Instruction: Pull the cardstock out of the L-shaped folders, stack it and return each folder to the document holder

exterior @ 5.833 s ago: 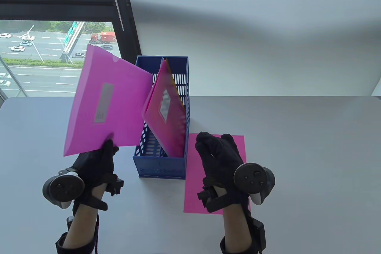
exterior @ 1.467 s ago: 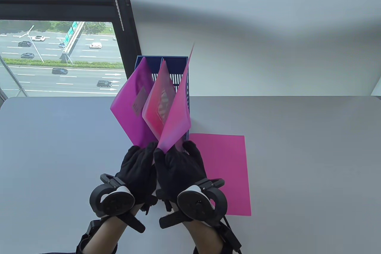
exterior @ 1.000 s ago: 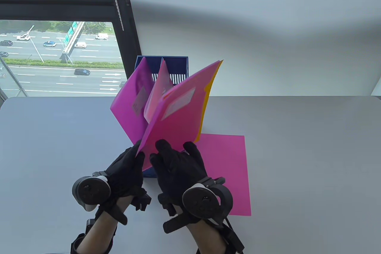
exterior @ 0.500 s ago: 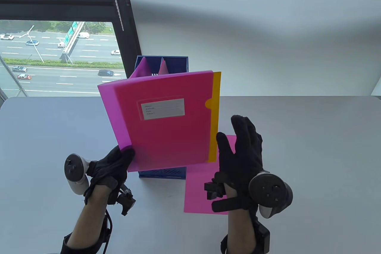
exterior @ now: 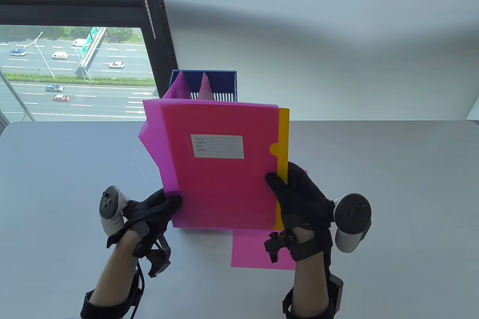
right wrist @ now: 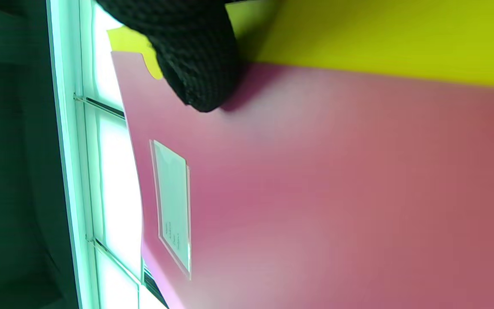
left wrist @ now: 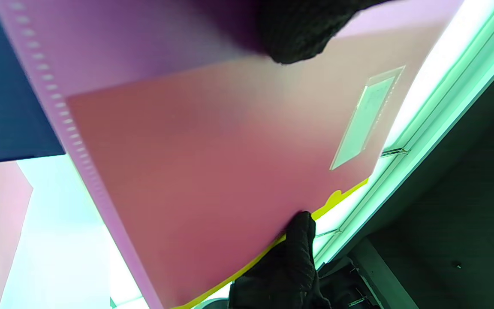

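1. The left hand (exterior: 157,210) is pinching the pink folder (exterior: 220,169) at its lower left corner, holding it upright above the counter (exterior: 393,192).
2. The right hand (exterior: 303,199) is pinching the yellow cardstock (exterior: 283,139) at the folder's open right edge; pull-out direction is judged rightward.

Bright window daylight, blurred green-tinted wrist views.

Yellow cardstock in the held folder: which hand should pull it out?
Right. The right hand already pinches the exposed yellow cardstock at the pink folder's open edge, while the left hand grips the opposite lower corner, likely anchoring the pull.
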`<action>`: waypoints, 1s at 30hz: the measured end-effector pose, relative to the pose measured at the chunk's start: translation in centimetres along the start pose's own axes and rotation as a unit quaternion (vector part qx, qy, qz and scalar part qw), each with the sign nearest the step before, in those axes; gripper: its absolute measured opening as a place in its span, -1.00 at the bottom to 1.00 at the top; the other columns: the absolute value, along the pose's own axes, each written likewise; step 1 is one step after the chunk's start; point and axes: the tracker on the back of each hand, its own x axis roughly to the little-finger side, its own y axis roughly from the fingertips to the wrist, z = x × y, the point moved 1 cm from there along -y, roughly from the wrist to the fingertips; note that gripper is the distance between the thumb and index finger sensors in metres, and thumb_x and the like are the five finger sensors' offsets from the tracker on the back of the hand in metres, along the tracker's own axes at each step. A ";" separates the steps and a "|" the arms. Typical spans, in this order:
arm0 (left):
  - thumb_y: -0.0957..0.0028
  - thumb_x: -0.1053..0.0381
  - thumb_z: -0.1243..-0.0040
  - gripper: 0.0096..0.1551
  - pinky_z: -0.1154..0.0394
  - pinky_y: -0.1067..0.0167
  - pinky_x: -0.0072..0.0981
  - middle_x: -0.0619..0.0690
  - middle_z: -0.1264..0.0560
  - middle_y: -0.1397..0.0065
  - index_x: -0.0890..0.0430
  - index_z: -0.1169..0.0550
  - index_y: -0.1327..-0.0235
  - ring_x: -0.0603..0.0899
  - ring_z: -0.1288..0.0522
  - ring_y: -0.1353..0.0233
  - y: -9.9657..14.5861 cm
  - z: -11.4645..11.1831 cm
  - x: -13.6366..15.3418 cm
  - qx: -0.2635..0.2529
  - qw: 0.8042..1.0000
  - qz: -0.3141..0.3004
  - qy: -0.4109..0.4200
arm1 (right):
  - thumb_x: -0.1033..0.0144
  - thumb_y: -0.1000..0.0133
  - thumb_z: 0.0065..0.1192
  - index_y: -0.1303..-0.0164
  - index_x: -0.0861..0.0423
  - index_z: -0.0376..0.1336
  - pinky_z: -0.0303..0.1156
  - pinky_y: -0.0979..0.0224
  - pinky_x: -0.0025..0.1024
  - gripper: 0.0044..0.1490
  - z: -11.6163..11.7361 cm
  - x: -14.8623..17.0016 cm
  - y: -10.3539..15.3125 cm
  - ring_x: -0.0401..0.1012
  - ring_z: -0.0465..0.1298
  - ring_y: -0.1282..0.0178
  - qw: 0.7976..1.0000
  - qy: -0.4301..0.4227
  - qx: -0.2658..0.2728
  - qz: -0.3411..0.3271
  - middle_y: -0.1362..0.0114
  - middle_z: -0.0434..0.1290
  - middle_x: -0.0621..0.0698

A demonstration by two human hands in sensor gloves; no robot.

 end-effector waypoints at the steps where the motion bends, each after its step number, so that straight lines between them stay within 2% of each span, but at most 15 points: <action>1: -0.26 -0.04 -0.13 -0.49 -0.37 -0.39 0.24 0.03 -0.58 -0.35 0.03 -0.52 -0.46 0.23 -0.65 -0.29 0.0 0.1 0.1 0.003 1.000 0.001 0.005 | 0.13 -0.21 0.49 -0.34 -0.06 0.39 0.30 -0.58 0.02 -0.50 -0.1 0.1 0.0 -0.20 0.69 -0.05 1.000 0.003 0.002 0.000 -0.25 0.61 -0.10; 9: -0.29 -0.07 -0.09 -0.41 -0.34 -0.43 0.23 0.04 -0.52 -0.43 0.01 -0.40 -0.59 0.24 -0.61 -0.36 0.5 1.3 -0.1 -0.015 0.997 -0.021 0.074 | 0.14 -0.20 0.50 -0.32 -0.05 0.41 0.30 -0.58 0.02 -0.51 0.3 0.0 -0.2 -0.20 0.70 -0.02 1.000 0.020 -0.010 -0.008 -0.23 0.62 -0.09; 14: -0.30 -0.14 -0.11 -0.33 -0.34 -0.43 0.22 0.05 -0.48 -0.46 0.05 -0.32 -0.65 0.24 -0.60 -0.37 0.5 1.0 -0.2 -0.013 0.997 -0.020 0.078 | 0.14 -0.19 0.51 -0.32 -0.04 0.42 0.30 -0.58 0.02 -0.51 2.1 0.1 -0.5 -0.19 0.70 -0.02 0.997 0.038 -0.062 -0.011 -0.23 0.62 -0.08; 15: -0.30 -0.12 -0.11 -0.37 -0.34 -0.43 0.22 0.05 -0.49 -0.45 0.04 -0.36 -0.61 0.24 -0.61 -0.36 0.5 1.0 -0.2 -0.006 0.997 -0.019 0.072 | 0.13 -0.20 0.50 -0.33 -0.04 0.41 0.30 -0.59 0.01 -0.51 2.6 0.0 -0.5 -0.20 0.70 -0.03 0.996 0.045 -0.078 -0.016 -0.23 0.62 -0.09; 17: -0.28 -0.09 -0.14 -0.51 -0.42 -0.39 0.17 0.00 -0.59 -0.33 0.02 -0.52 -0.44 0.19 -0.67 -0.28 0.5 1.3 -0.1 -0.018 0.996 -0.028 0.080 | 0.15 -0.20 0.50 -0.33 -0.02 0.41 0.30 -0.58 0.01 -0.50 3.0 -0.2 -0.5 -0.19 0.69 -0.01 0.996 0.043 -0.068 -0.026 -0.22 0.62 -0.07; 19: -0.28 -0.03 -0.15 -0.54 -0.44 -0.37 0.16 0.02 -0.61 -0.29 0.05 -0.55 -0.39 0.19 -0.69 -0.24 0.6 1.5 -0.3 -0.028 0.995 -0.032 0.091 | 0.14 -0.21 0.48 -0.35 -0.03 0.39 0.29 -0.59 0.00 -0.50 3.4 -0.4 -0.4 -0.20 0.69 -0.03 0.995 0.063 -0.072 -0.027 -0.24 0.61 -0.08; 21: -0.27 -0.04 -0.15 -0.55 -0.46 -0.37 0.13 0.00 -0.63 -0.27 0.04 -0.56 -0.38 0.16 -0.71 -0.21 0.7 1.7 -0.6 -0.055 0.996 -0.032 0.066 | 0.13 -0.22 0.48 -0.36 -0.04 0.38 0.29 -0.59 0.00 -0.49 3.8 -0.7 -0.3 -0.21 0.69 -0.04 0.995 0.078 -0.054 -0.038 -0.25 0.60 -0.08; 25: -0.28 -0.04 -0.15 -0.55 -0.46 -0.38 0.11 0.00 -0.63 -0.27 0.05 -0.55 -0.38 0.16 -0.71 -0.21 0.7 1.5 -0.5 -0.062 0.995 -0.032 0.078 | 0.11 -0.23 0.48 -0.46 -0.07 0.31 0.27 -0.62 -0.01 -0.41 4.4 -1.6 0.4 -0.25 0.67 -0.07 0.987 0.140 0.009 -0.073 -0.32 0.56 -0.11; 27: -0.28 -0.04 -0.15 -0.55 -0.47 -0.38 0.10 0.00 -0.62 -0.27 0.05 -0.55 -0.38 0.16 -0.71 -0.22 0.7 1.3 -0.5 -0.066 0.994 -0.028 0.076 | 0.11 -0.22 0.49 -0.50 -0.08 0.27 0.27 -0.63 -0.02 -0.36 4.7 -2.1 0.8 -0.26 0.67 -0.08 0.972 0.199 0.057 -0.107 -0.38 0.53 -0.12; 30: -0.28 -0.05 -0.15 -0.54 -0.47 -0.38 0.10 0.01 -0.62 -0.28 0.06 -0.54 -0.39 0.16 -0.71 -0.23 0.6 1.0 -0.4 -0.062 0.994 -0.027 0.085 | 0.12 -0.21 0.50 -0.52 -0.10 0.23 0.27 -0.63 -0.03 -0.32 5.2 -2.4 1.3 -0.27 0.67 -0.08 0.951 0.255 0.102 -0.145 -0.44 0.47 -0.12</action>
